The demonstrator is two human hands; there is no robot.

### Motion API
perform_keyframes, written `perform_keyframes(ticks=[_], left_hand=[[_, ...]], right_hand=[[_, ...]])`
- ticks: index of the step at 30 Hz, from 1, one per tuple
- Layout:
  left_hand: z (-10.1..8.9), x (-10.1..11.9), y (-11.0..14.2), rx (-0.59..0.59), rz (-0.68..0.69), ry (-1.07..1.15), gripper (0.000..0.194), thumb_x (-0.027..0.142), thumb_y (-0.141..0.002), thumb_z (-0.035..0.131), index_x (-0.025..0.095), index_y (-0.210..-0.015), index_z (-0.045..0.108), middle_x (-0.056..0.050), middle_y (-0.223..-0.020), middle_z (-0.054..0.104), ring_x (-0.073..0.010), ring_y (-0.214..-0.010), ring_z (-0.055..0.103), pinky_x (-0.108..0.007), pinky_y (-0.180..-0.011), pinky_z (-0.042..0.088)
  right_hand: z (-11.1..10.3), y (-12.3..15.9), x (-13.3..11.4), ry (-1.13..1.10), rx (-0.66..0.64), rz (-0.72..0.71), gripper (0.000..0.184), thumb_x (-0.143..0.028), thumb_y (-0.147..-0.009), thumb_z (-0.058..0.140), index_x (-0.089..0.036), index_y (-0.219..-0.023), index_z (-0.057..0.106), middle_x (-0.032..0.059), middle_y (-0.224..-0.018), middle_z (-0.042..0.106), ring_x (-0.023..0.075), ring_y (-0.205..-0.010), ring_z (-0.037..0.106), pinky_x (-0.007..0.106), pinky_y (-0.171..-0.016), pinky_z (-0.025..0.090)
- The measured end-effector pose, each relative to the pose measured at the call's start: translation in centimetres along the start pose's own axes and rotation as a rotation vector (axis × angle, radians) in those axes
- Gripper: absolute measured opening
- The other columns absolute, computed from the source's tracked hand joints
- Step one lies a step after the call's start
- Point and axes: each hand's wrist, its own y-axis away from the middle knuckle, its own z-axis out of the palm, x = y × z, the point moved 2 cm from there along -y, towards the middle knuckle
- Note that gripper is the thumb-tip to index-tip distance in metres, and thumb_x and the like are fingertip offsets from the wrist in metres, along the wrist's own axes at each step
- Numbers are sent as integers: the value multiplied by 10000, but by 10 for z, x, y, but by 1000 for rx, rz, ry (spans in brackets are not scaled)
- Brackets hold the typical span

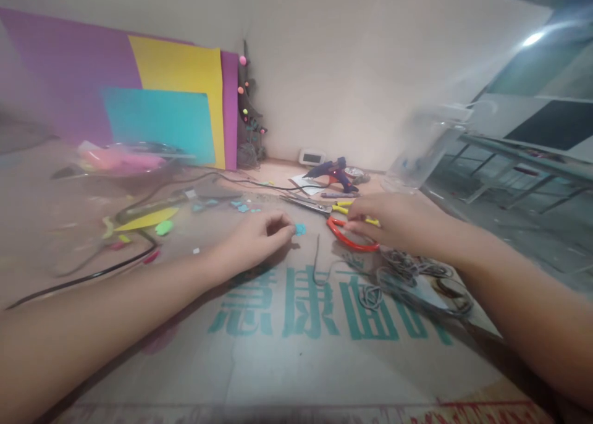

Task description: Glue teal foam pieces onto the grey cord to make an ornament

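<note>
Turquoise scrap (301, 228) is pinched between thumb and fingertips of the left hand (288, 228), grip closed, just above the cardboard surface (259, 368). Red-handled scissors (353, 243) are reached by the right hand (356, 219); its fingers are curled over the red and yellow handles, but whether these are clenched or only touched cannot be told. Blades are pointed away, to the left. Grey cord (417, 266) is heaped beside the right wrist. Beyond the scissors, a dark blue glue gun (337, 174) is seen near a small white device (312, 157). More blue bits (241, 206) are scattered behind the left hand; a yellow strip (147, 219) and green piece (164, 227) are laid farther left.
</note>
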Motion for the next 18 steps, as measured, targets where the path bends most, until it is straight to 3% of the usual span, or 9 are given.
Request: perform_keyframes(ticks=[3,8,10,12,18], left_hand=[[1,-2,-1,13,22,-17,255,396,-882,482,183,-772,570,6,-647,628,-155,-616,589,-234,-550,396],[1,1,-3,20,22,-61,282,418,-878,470,182,-762,573,-7,-705,638,-177,-688,598,-259,-602,401],[1,2,-3,29,35,-85,289,420,-874,472,181,-753,579,2,-689,609,-170,-671,571,-259,-595,383],[1,2,-3,21,32,-77,288,417,-875,469,180,-750,576,12,-664,580,-162,-654,556,-255,-588,369],[2,-2,-5,13,28,-67,295,419,-883,464,181,-747,572,18,-656,581,-156,-646,548,-255,-585,361]], right_hand=[[2,-4,28,-6,121,167,191,-354,-892,542,-216,-814,648,19,-803,693,171,-704,602,279,-622,401],[18,-24,80,-251,261,399,260,-364,-892,536,-184,-1033,660,84,-1019,721,212,-884,659,312,-757,489],[28,-39,100,-258,216,511,398,-382,-877,567,-168,-1210,610,124,-1142,695,237,-972,658,325,-821,495],[38,-56,116,-259,185,550,477,-387,-856,599,-135,-1262,588,154,-1190,677,267,-1015,655,345,-850,491],[62,-98,121,-327,137,549,423,-451,-787,682,-182,-1114,675,76,-1042,736,215,-893,677,271,-765,498]])
